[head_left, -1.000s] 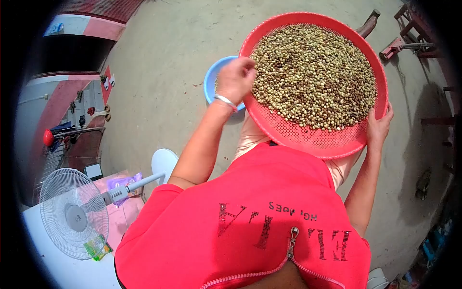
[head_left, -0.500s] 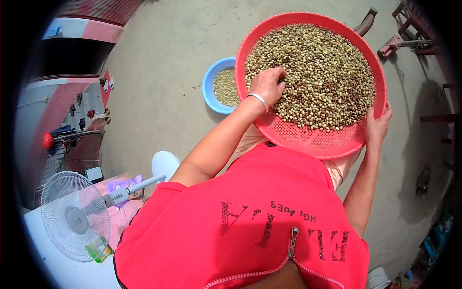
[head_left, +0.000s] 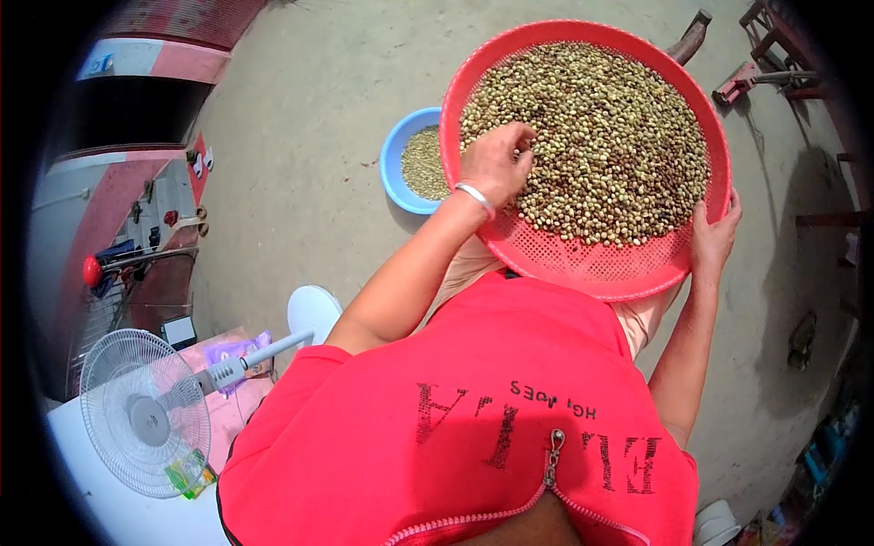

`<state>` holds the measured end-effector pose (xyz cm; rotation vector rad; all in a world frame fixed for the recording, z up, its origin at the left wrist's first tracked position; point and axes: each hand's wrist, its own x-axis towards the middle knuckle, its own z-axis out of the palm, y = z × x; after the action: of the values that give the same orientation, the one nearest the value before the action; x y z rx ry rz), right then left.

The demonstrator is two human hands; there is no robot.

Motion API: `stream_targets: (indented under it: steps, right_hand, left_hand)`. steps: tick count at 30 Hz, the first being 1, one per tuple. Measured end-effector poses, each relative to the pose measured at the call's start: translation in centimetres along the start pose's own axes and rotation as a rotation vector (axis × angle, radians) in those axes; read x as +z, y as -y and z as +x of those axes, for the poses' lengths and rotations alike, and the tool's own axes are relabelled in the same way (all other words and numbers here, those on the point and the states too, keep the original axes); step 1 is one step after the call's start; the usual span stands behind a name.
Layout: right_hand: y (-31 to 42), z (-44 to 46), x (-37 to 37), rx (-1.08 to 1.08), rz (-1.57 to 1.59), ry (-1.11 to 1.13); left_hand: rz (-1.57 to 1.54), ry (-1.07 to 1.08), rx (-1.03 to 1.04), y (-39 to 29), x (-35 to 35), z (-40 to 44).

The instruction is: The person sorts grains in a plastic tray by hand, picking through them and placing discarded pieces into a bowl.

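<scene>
A left hand (head_left: 496, 166) over beans (head_left: 619, 136)

Upside-down shirt lettering (head_left: 628, 464) starts "EL"; smaller print is unclear. The left hand curls half-closed in the red basket (head_left: 596, 266), any hold hidden; the right hand (head_left: 715, 238) grips the basket's side.

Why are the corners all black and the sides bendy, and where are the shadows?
Head view: black corners and curving edges, probably from a very wide lens; head view: a big dark shadow on the floor toward the picture's right; head view: a darker patch across the chest of the red shirt.
</scene>
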<state>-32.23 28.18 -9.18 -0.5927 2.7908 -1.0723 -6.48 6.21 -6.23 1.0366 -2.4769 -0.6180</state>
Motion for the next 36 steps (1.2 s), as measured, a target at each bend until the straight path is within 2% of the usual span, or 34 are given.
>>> stream_targets:
  steps: [2, 4, 5, 7, 8, 11, 13, 15, 17, 18, 32, 36]
  right_hand:
    - [0.0, 0.0, 0.0, -0.004, -0.007, -0.006]
    - [0.4, -0.2, -0.1, 0.023, -0.022, 0.008]
    - [0.5, -0.2, -0.1, 0.019, -0.022, 0.012]
    - [0.5, -0.2, -0.1, 0.014, 0.003, 0.004]
    - [0.4, -0.1, 0.0, 0.008, 0.007, 0.009]
    - [-0.4, 0.1, 0.2, -0.028, 0.036, 0.004]
    - [-0.6, 0.3, 0.3, -0.048, 0.023, -0.033]
    - [-0.7, 0.2, 0.4, -0.061, 0.024, -0.042]
    - [-0.9, 0.2, 0.4, -0.071, 0.023, -0.050]
    - [-0.9, 0.3, 0.6, -0.089, 0.007, -0.067]
    - [-0.4, 0.0, 0.5, -0.039, -0.015, -0.061]
    - [0.0, -0.1, 0.0, -0.020, -0.006, -0.023]
  left_hand:
    - [0.054, -0.083, 0.018, 0.2, -2.9, 0.1]
    - [0.259, -0.087, -0.065, 5.1, -4.4, 0.2]
    - [0.260, -0.090, -0.070, 5.6, -5.9, 0.0]
    - [0.327, -0.391, -0.236, 5.4, -8.5, -0.2]
    - [0.332, -0.397, -0.241, 5.0, -9.0, -0.2]
    - [0.196, -0.327, -0.213, 3.8, -8.5, -0.6]
    - [0.001, -0.101, -0.040, 2.3, -6.2, -0.9]
    - [0.035, 0.142, -0.159, -0.5, -4.9, -0.1]
    - [0.045, 0.115, -0.018, -0.5, -2.3, 0.1]
    - [-0.008, 0.076, -0.012, -0.8, -1.8, 0.0]
    - [-0.029, 0.190, -0.103, -0.4, 0.9, 1.1]
    - [-0.013, -0.018, -0.011, 0.7, -0.7, 1.0]
